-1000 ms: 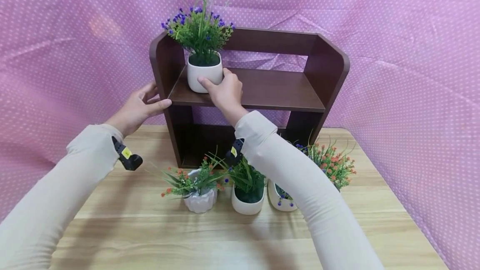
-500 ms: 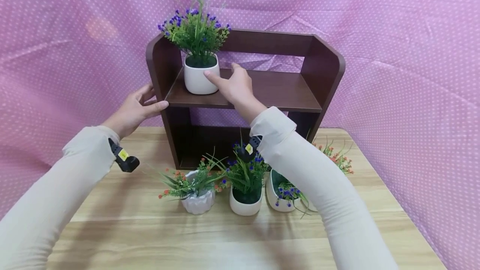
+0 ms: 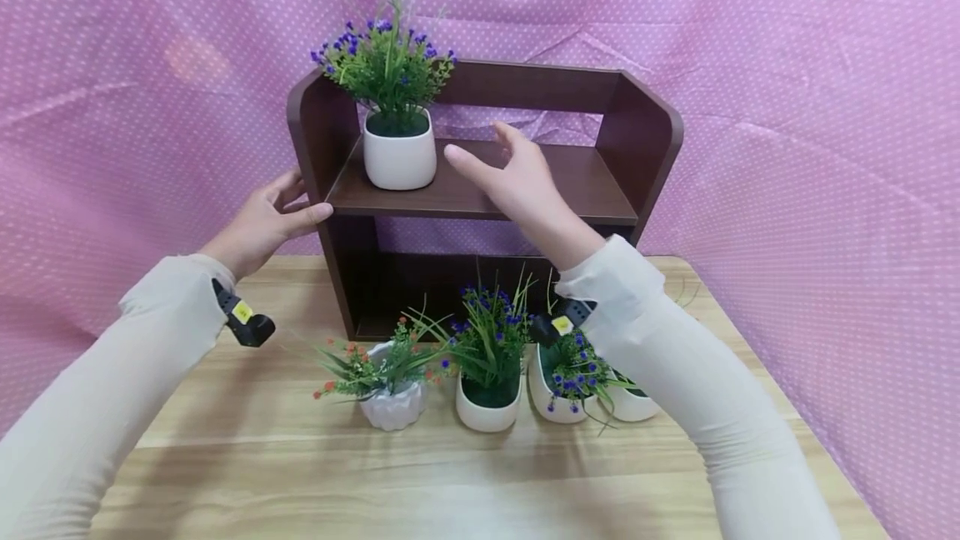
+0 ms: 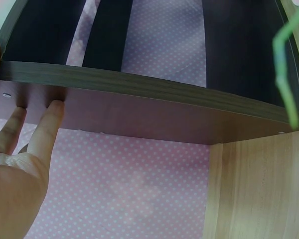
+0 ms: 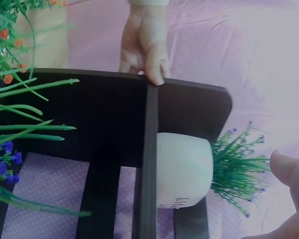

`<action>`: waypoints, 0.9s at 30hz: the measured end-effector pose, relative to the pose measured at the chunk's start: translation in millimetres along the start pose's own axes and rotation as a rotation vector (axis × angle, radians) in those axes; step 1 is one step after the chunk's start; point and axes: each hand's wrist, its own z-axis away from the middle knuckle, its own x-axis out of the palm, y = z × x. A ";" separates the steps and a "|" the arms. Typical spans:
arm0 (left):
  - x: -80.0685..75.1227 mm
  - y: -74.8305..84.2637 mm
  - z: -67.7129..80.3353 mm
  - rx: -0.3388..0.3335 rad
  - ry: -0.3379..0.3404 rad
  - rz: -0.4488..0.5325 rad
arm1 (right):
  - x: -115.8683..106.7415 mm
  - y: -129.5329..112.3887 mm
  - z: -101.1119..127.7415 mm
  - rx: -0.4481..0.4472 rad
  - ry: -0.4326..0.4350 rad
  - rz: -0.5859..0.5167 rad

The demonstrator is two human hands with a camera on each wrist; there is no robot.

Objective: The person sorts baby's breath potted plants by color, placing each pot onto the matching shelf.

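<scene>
On the left of the brown wooden shelf's upper board stands a white pot with a bushy purple-flowered plant. My right hand hovers just right of this pot, thumb and fingers spread, with a gap to it and nothing held. At the shelf's left side, my left hand touches the panel: the thumb lies across its front edge. The left wrist view has straight fingers of that hand pressing on the panel's outer face. In the right wrist view only the right thumb and nearby palm show.
In front of the shelf, several potted plants line the wooden table: a ribbed white pot with orange flowers, then smooth white pots with purple ones. My right forearm partly hides the rightmost pot. Pink dotted cloth hangs behind.
My right hand has let go of the white pot and moved away to the right. The pot stays on the upper board; my left hand keeps its place on the panel.
</scene>
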 end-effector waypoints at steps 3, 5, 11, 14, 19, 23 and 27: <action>-0.3 -0.5 0.1 0.004 -0.002 -0.001 | -10.7 4.8 9.3 -0.016 0.000 -0.024; -0.4 -1.1 0.0 0.004 -0.003 -0.002 | -17.9 7.8 15.3 -0.019 0.006 -0.034; -1.1 -2.1 -0.6 0.006 0.000 0.014 | -38.5 18.5 32.7 -0.030 0.020 -0.065; -1.5 -1.8 0.3 0.010 -0.004 0.038 | -48.3 25.7 41.1 -0.031 0.024 -0.083; -1.4 -1.1 2.2 0.015 0.001 0.057 | -63.3 35.3 56.1 -0.018 0.024 -0.114; -0.9 -0.8 1.6 0.009 0.004 0.041 | -75.6 43.0 69.5 0.001 0.023 -0.086; 0.3 -0.9 0.4 -0.003 0.007 0.020 | -85.9 55.4 81.9 -0.002 0.017 -0.054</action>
